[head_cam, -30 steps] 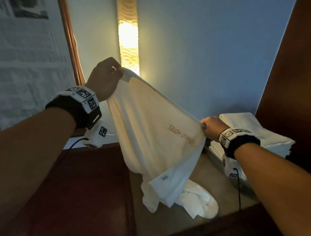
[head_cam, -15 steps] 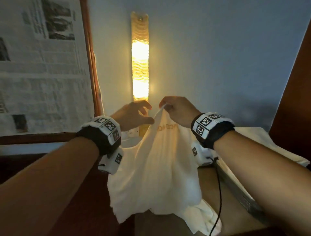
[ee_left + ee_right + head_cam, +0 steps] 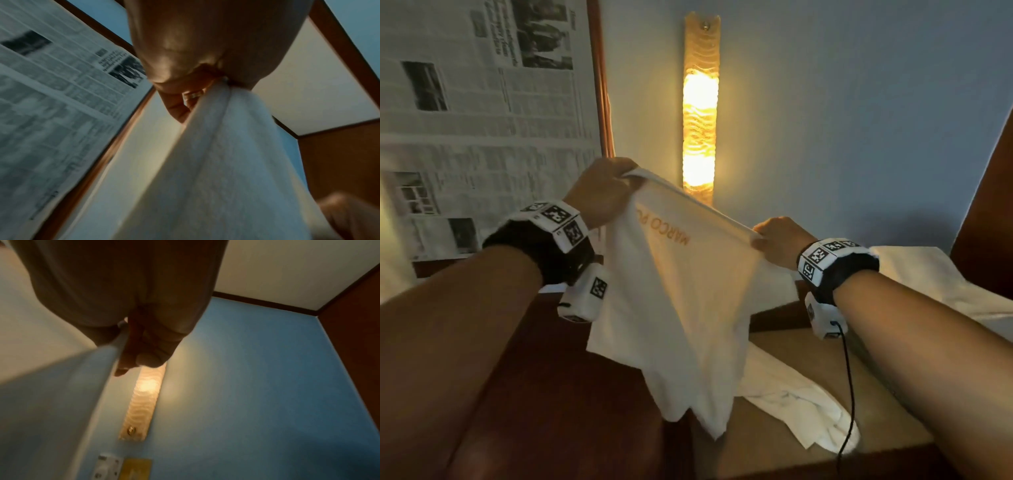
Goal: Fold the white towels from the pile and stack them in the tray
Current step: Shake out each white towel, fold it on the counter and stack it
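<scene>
In the head view, a white towel (image 3: 688, 308) is being held up in the air by its top edge, stretched between the two hands. One corner is being pinched by the left hand (image 3: 599, 195), fingers curled round the cloth, and the other end of the edge is being gripped by the right hand (image 3: 777, 240), which is lower. Orange lettering is being shown on the cloth, partly folded out of sight. The towel's lower points are hanging just above the table (image 3: 774, 442), where another white towel (image 3: 798, 404) is lying crumpled. To the right, a stack of folded towels (image 3: 928, 284) is being partly hidden by the right forearm; the tray beneath it cannot be made out here. A lit wall lamp (image 3: 700, 109) is being seen behind the cloth, and a framed newspaper print (image 3: 482, 120) at the left.

In the left wrist view, the towel (image 3: 222, 162) is being clamped between thumb and curled fingers (image 3: 176, 108) of the left hand (image 3: 205, 48); a ring is being worn. The newspaper print (image 3: 51, 105) is blurred.

In the right wrist view, the picture is dim and blurred. The right hand (image 3: 123, 296) is being seen in shadow, its fingers (image 3: 144, 356) curled against the towel's edge (image 3: 61, 394), which is running off to the lower left. The wall lamp (image 3: 144, 402) is glowing beyond the fingers.
</scene>
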A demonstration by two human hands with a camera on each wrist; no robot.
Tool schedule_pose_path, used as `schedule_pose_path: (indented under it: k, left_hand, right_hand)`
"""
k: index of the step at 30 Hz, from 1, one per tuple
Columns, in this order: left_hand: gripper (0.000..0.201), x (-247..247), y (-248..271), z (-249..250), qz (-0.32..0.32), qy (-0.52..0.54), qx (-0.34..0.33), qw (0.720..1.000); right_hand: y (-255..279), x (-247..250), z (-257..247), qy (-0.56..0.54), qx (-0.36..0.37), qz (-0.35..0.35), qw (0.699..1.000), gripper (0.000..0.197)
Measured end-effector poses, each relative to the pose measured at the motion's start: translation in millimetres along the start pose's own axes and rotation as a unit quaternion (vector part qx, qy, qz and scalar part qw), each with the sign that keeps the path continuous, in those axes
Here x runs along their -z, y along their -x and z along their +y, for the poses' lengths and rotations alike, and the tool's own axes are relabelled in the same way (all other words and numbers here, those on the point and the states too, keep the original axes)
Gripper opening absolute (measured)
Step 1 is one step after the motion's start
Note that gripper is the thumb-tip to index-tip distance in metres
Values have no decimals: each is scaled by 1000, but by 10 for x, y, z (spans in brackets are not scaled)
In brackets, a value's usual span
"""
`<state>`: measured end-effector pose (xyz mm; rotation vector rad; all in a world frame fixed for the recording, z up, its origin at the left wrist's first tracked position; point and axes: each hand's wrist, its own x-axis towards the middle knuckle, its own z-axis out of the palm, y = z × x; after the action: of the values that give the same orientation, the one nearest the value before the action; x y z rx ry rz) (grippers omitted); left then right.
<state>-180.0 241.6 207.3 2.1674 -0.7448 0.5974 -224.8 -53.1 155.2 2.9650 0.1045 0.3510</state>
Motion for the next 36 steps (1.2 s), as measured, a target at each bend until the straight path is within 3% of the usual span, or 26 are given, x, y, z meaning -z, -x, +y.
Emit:
schedule_pose_path:
  k: [5, 8, 10, 17, 21, 24, 27, 30, 33, 36]
  left_hand:
    - [20, 684, 354, -646, 41, 18, 56, 997]
    - [36, 1078, 565, -953, 64, 29, 92, 993]
    - [40, 1361, 680, -1103, 73, 34, 108, 991]
    - [51, 2145, 868, -1285, 81, 46, 78, 993]
    - [43, 2412, 883, -1190, 74, 34, 52, 995]
    - [37, 2508, 886, -1132, 53, 18, 39, 998]
    - [32, 2450, 909, -1167, -12, -7, 43, 999]
    - [33, 2295, 962, -1201, -57, -43, 46, 996]
    - [33, 2128, 960, -1165, -60, -38, 51, 996]
    - [24, 1936, 879, -1072, -102, -40, 68, 992]
  right_hand:
    - [-68, -148, -428, -78, -71, 3, 994, 27]
    - [-120, -40, -859, -143, -78, 53, 985, 16]
    - [-127, 76, -1133, -159, -73, 93, 980, 18]
    - [-111, 475, -1839, -125, -81, 161, 976, 18]
    - [-73, 723, -1963, -96, -113, 182, 972, 15]
    - [-31, 854, -1978, -78, -147, 179, 970, 12]
    - [28, 904, -1947, -87, -170, 204, 960, 14]
    - [90, 920, -1856, -94, -170, 206, 959, 19]
    - [175, 985, -1744, -108, -164, 221, 955, 20]
    - [250, 1114, -1656, -119, -136, 240, 954, 24]
